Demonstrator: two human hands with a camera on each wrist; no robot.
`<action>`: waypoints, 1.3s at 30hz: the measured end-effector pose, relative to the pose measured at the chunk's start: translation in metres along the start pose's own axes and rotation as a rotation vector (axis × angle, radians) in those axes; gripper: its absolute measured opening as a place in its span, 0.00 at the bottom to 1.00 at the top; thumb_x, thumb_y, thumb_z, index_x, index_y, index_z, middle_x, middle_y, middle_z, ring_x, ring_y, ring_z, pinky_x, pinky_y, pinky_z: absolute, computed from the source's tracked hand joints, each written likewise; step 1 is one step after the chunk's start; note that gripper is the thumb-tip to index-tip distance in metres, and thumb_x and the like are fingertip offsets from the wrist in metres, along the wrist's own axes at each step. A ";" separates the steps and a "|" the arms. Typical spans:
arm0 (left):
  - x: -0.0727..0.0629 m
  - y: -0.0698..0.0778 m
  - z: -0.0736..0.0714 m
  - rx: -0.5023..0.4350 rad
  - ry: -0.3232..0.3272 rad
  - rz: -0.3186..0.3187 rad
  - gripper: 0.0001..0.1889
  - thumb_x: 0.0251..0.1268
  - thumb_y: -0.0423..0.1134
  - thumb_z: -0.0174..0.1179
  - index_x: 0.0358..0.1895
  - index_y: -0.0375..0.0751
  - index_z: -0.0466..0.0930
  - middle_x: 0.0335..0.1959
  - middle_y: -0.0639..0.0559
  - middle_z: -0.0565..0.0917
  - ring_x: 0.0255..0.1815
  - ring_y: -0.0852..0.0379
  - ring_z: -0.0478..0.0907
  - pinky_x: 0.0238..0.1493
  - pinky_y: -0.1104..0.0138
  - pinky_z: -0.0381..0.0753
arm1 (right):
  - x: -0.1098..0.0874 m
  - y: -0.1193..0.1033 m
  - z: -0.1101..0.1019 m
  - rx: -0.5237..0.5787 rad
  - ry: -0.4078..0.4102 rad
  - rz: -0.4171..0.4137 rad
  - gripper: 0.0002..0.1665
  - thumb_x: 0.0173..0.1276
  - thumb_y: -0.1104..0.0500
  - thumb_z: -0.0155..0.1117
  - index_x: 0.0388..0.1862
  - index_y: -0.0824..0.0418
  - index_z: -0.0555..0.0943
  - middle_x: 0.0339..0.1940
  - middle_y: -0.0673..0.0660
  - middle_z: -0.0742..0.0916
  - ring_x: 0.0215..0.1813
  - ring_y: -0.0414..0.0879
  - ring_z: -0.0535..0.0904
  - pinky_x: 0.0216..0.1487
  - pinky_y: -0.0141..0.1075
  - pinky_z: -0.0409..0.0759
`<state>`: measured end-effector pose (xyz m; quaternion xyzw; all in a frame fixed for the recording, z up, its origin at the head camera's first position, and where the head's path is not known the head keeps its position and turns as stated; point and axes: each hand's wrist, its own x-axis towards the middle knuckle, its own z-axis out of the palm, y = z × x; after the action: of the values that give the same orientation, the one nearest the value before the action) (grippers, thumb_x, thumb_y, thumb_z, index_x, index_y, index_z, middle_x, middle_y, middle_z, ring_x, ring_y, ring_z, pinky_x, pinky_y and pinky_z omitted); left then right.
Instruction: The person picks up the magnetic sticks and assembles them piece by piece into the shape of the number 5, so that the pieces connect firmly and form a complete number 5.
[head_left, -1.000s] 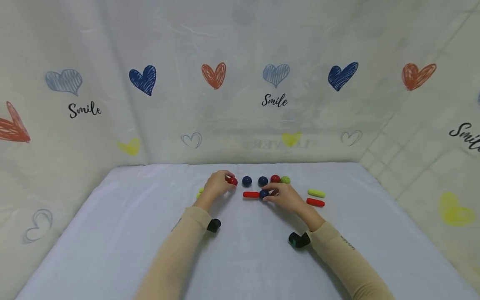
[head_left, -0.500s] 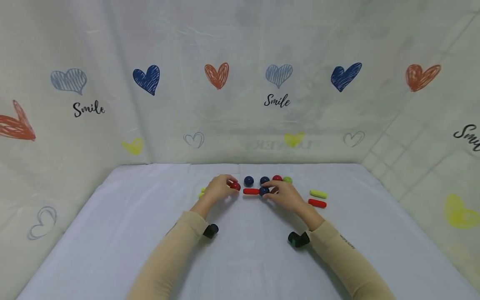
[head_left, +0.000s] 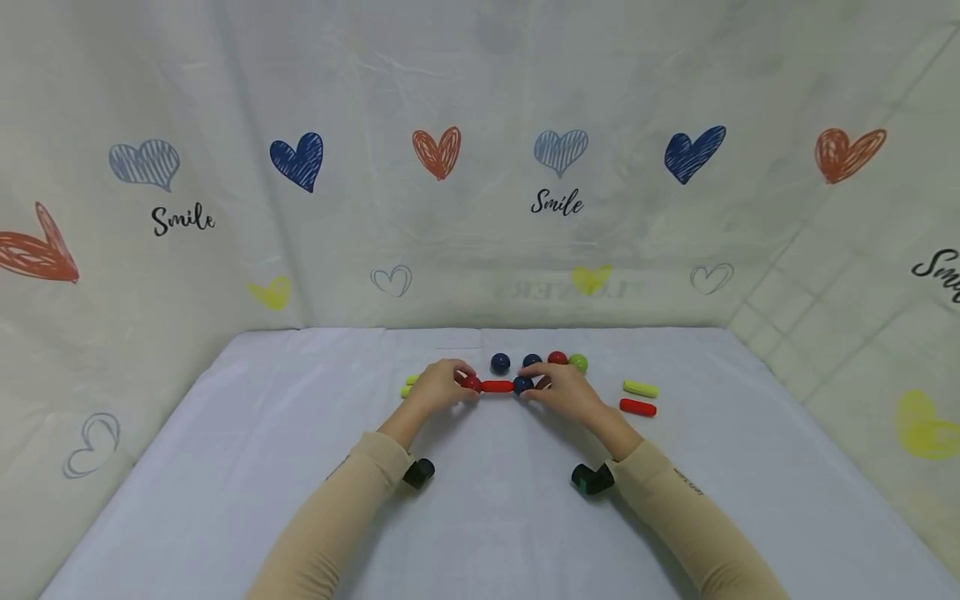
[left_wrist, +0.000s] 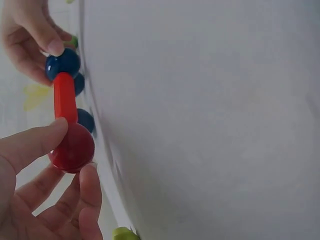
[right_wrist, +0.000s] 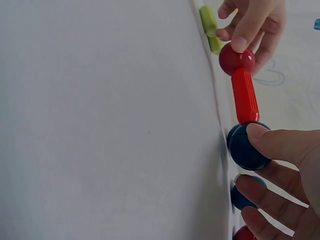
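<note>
In the head view my left hand (head_left: 433, 390) pinches a glossy red ball (left_wrist: 75, 149) between thumb and fingers. My right hand (head_left: 572, 393) holds a dark blue ball (right_wrist: 248, 149) the same way. A short red ribbed rod (head_left: 497, 387) spans the gap between the two balls, one end meeting each. The three form a nearly straight line, just above or on the white cloth; I cannot tell which. Fingers cover part of both balls. In the right wrist view, the right hand's other fingers are spread near another blue ball (right_wrist: 245, 194).
Behind the hands lie two dark blue balls, one (head_left: 500, 363) apart, plus a red ball (head_left: 557, 357) and a green ball (head_left: 578, 362). A yellow-green rod (head_left: 641, 388) and a red rod (head_left: 638, 407) lie at right. Yellow-green rods (head_left: 407, 391) sit beside the left hand.
My left hand has brought its red ball nearer and rightward until it meets the free end of the red rod. The right hand still holds the blue ball, shifted slightly.
</note>
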<state>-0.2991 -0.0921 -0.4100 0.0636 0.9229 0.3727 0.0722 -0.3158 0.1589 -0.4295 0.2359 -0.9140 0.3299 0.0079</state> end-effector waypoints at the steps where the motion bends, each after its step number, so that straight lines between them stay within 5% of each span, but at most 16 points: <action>1: 0.000 -0.001 0.000 -0.002 -0.002 -0.004 0.18 0.63 0.38 0.73 0.55 0.41 0.85 0.44 0.48 0.84 0.44 0.50 0.78 0.49 0.58 0.79 | 0.000 0.000 0.000 -0.002 -0.003 0.004 0.21 0.65 0.59 0.76 0.57 0.59 0.86 0.50 0.58 0.88 0.43 0.47 0.85 0.38 0.38 0.82; 24: -0.003 -0.010 0.003 -0.024 -0.064 -0.030 0.17 0.67 0.39 0.70 0.57 0.40 0.84 0.45 0.46 0.84 0.43 0.50 0.79 0.48 0.58 0.82 | -0.003 -0.005 -0.001 -0.030 -0.060 0.035 0.25 0.67 0.59 0.75 0.62 0.58 0.84 0.56 0.58 0.86 0.46 0.49 0.84 0.46 0.43 0.84; 32: -0.004 -0.010 -0.001 -0.042 -0.089 -0.010 0.16 0.68 0.39 0.69 0.56 0.40 0.85 0.45 0.47 0.85 0.43 0.50 0.79 0.47 0.58 0.82 | -0.014 0.008 -0.038 -0.058 0.014 -0.045 0.20 0.71 0.64 0.69 0.61 0.65 0.83 0.52 0.62 0.88 0.48 0.53 0.85 0.50 0.51 0.82; 39: -0.002 -0.012 -0.004 -0.048 -0.098 -0.009 0.17 0.69 0.38 0.68 0.58 0.39 0.84 0.47 0.45 0.85 0.42 0.50 0.80 0.45 0.60 0.83 | -0.029 0.032 -0.078 -0.115 -0.009 0.009 0.19 0.72 0.63 0.68 0.59 0.66 0.83 0.51 0.63 0.88 0.48 0.56 0.85 0.50 0.52 0.82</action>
<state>-0.2984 -0.1036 -0.4154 0.0759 0.9094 0.3909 0.1206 -0.3151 0.2402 -0.3925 0.2322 -0.9327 0.2756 0.0158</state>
